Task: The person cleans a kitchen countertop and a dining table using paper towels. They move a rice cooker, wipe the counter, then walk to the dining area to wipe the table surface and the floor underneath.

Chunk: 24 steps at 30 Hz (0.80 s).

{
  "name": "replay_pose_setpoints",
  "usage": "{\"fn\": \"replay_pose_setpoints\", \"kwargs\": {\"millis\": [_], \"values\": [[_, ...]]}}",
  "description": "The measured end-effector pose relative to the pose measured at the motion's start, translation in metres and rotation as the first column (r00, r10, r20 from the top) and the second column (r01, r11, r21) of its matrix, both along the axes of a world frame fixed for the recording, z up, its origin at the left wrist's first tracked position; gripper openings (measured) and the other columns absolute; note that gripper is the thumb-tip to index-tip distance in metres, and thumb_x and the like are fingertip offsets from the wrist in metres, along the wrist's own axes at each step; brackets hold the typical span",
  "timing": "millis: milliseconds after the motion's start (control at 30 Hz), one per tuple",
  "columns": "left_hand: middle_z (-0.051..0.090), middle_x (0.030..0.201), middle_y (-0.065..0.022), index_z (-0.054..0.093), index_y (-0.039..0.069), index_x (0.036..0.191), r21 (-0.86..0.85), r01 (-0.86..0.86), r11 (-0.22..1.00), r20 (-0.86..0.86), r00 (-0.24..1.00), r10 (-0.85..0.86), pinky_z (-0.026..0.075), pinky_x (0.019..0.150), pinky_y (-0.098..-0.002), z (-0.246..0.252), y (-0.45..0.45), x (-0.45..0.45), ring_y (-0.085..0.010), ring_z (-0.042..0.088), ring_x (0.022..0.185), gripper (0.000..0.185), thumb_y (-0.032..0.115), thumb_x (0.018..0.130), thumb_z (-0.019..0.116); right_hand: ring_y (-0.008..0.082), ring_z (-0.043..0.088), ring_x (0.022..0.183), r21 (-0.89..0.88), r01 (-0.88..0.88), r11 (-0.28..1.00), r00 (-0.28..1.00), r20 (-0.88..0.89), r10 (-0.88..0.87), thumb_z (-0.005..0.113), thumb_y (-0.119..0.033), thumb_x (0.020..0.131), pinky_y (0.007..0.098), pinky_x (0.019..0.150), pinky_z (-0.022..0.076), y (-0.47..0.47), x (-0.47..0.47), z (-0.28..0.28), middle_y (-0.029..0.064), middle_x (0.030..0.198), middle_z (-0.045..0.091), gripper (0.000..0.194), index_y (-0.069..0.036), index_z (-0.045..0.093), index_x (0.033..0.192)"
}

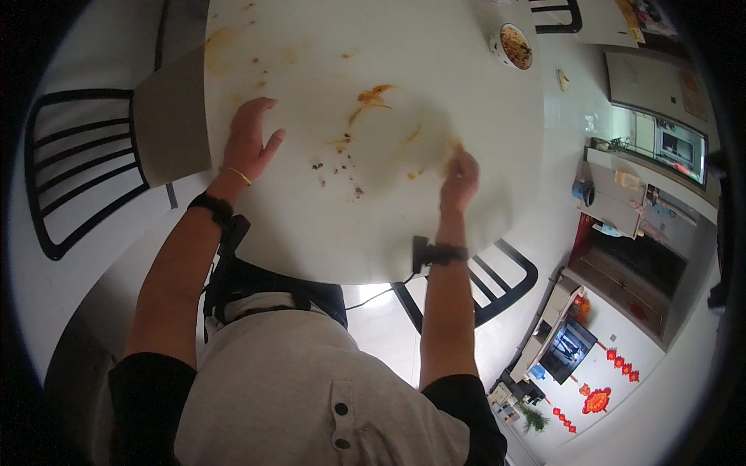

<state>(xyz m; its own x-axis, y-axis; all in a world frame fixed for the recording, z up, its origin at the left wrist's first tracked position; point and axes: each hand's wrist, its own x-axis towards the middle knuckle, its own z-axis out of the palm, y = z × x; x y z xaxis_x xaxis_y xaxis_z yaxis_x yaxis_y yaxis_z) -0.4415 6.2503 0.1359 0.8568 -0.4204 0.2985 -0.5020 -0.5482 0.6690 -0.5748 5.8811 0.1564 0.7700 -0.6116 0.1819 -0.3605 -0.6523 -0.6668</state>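
A round pale table (pixel 384 233) lies before me, marked with orange-brown smears (pixel 368 102) and small dark crumbs (pixel 337 170). My left hand (pixel 247 137) is at the table's left side, fingers apart and nothing in it; a thin bracelet and a black strap are on that wrist. Over the right part of the table is my right hand (pixel 460 177), blurred, with its fingers bent together. Whether it holds anything cannot be told. A black strap with a small device circles the right wrist.
A white bowl (pixel 511 46) of brownish food stands near the table's far right edge. Black-framed chairs stand at the left (pixel 84 169), at the lower right (pixel 504 285) and at the far right (pixel 559 16). A cable hangs from the right wrist device.
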Motion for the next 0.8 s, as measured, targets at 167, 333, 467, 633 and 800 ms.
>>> {"fn": "replay_pose_setpoints", "kwargs": {"millis": [167, 333, 467, 633, 800], "values": [[0.048, 0.119, -0.0156, 0.045, 0.003, 0.119, 0.076, -0.012, 0.997, -0.004, 1.0, 0.012, 0.033, 0.098, -0.0429, 0.003, 0.0, -0.002, -0.0342, 0.043, 0.113, 0.044, 0.027, 0.084, 0.058, 0.0237, 0.055, 0.098, -0.142, -0.107, 0.984, 0.983, -0.166, 0.083, 0.05, 0.0, 0.084, 0.0333, 0.084, 0.046, 0.013, -0.005, -0.024, 0.0091, 0.103, 0.06, 0.034, -0.012, 0.063, 0.112], [0.046, 0.121, -0.0153, 0.043, 0.004, 0.12, 0.112, -0.003, 0.994, -0.031, 0.999, 0.007, 0.03, 0.101, -0.045, 0.01, -0.002, -0.003, -0.0346, 0.041, 0.116, 0.046, 0.029, 0.085, 0.057, 0.02, 0.057, 0.098, 0.122, -0.179, 0.976, 0.974, -0.12, 0.193, 0.054, 0.001, 0.083, 0.032, 0.083, 0.0477, 0.055, 0.005, -0.002, 0.0081, 0.103, 0.061, 0.029, -0.011, 0.065, 0.107], [0.046, 0.122, -0.0153, 0.042, 0.006, 0.121, 0.087, -0.024, 0.996, -0.055, 0.998, 0.029, 0.03, 0.101, -0.0453, 0.013, -0.002, -0.004, -0.0352, 0.04, 0.117, 0.047, 0.026, 0.082, 0.061, 0.0181, 0.061, 0.086, 0.362, -0.145, 0.921, 0.989, 0.08, 0.124, 0.055, 0.005, 0.082, 0.0262, 0.073, 0.0484, 0.073, 0.014, 0.039, 0.0059, 0.094, 0.064, 0.019, -0.007, 0.067, 0.088], [0.046, 0.122, -0.014, 0.046, 0.009, 0.119, 0.055, 0.056, 0.997, -0.06, 0.997, -0.053, 0.03, 0.101, -0.0454, 0.018, 0.003, -0.002, -0.0346, 0.04, 0.117, 0.044, 0.022, 0.08, 0.062, 0.0239, 0.06, 0.082, 0.099, -0.493, 0.864, 0.869, -0.001, 0.496, 0.053, 0.01, 0.072, 0.0334, 0.075, 0.0479, 0.124, 0.026, 0.073, 0.008, 0.087, 0.064, 0.024, -0.008, 0.066, 0.079], [0.049, 0.12, -0.012, 0.051, 0.011, 0.116, -0.232, 0.357, 0.905, -0.095, 0.917, -0.386, 0.03, 0.101, -0.0434, 0.038, 0.009, -0.003, -0.0313, 0.041, 0.118, 0.039, 0.021, 0.08, 0.063, 0.0277, 0.057, 0.086, 0.044, -0.773, 0.633, 0.617, -0.182, 0.766, 0.048, 0.007, 0.068, 0.037, 0.078, 0.0462, 0.179, 0.054, 0.099, 0.0085, 0.084, 0.063, 0.019, -0.005, 0.061, 0.074]]}}
